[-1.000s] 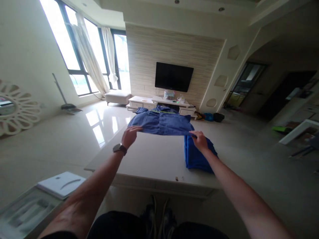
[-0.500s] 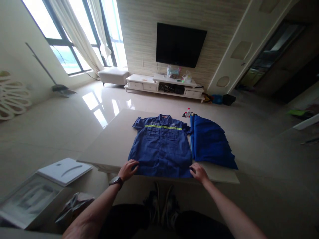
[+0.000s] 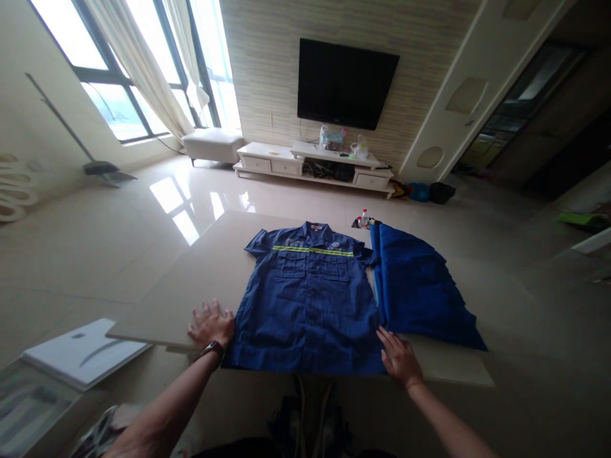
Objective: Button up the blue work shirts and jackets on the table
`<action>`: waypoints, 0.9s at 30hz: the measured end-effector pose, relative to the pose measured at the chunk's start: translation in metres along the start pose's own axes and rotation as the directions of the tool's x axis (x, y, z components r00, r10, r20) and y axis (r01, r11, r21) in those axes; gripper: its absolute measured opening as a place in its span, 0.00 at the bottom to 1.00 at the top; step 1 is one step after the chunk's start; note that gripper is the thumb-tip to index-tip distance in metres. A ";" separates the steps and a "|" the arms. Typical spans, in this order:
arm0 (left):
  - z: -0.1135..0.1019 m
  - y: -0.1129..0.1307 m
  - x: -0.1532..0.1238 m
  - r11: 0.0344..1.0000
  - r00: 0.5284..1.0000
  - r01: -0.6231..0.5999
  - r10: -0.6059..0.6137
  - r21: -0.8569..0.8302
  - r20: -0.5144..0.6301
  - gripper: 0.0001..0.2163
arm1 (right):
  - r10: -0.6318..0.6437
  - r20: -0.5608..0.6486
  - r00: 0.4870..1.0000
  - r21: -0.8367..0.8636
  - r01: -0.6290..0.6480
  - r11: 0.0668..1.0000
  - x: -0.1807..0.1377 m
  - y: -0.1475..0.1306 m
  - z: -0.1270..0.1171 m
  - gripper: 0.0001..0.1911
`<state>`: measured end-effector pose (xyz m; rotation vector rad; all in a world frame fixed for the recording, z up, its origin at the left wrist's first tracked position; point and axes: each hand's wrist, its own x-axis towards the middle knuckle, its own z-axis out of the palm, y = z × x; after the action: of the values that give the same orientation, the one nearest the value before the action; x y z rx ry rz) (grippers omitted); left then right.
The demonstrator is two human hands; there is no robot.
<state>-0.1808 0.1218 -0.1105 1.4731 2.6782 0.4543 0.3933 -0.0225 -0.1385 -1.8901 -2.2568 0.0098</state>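
Note:
A navy short-sleeved work shirt (image 3: 305,312) with a yellow-green stripe across the chest lies front up on the pale table (image 3: 191,280), collar away from me. Its hem reaches the near table edge. My left hand (image 3: 211,324) rests with spread fingers on the tabletop, just beside the shirt's lower left corner. At the lower right corner, my right hand (image 3: 400,357) has its fingers stretched out along the shirt's side edge. Right of the shirt is a stack of blue folded garments (image 3: 424,286), touching its right sleeve.
A bottle with a red cap (image 3: 365,217) stands behind the blue stack. To the left, a white flat box (image 3: 81,350) lies beside the table. Farther off are a low TV cabinet (image 3: 277,159), a white bench (image 3: 212,146) and a wall-mounted television (image 3: 346,83).
My left hand has let go of the hem and moved left onto the table, fingers now spread. My right hand has opened at the shirt's corner. The view has moved closer.

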 end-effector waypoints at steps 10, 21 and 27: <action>0.003 -0.003 0.004 1.000 1.000 -0.013 0.014 0.024 -0.025 0.30 | -0.032 -0.107 0.994 -0.003 0.032 0.999 -0.004 0.008 0.014 0.31; 0.014 -0.006 0.011 0.998 0.998 0.030 -0.028 0.048 -0.055 0.29 | -0.155 -0.255 0.954 0.012 0.163 0.987 0.003 0.027 0.033 0.42; 0.015 -0.008 0.012 0.998 0.999 0.020 -0.018 0.056 -0.051 0.29 | -0.111 -0.243 0.964 0.016 0.119 0.993 0.003 0.022 0.029 0.40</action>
<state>-0.1910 0.1314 -0.1264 1.4685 2.7638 0.4242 0.4094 -0.0120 -0.1696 -1.6422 -2.1815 -0.1920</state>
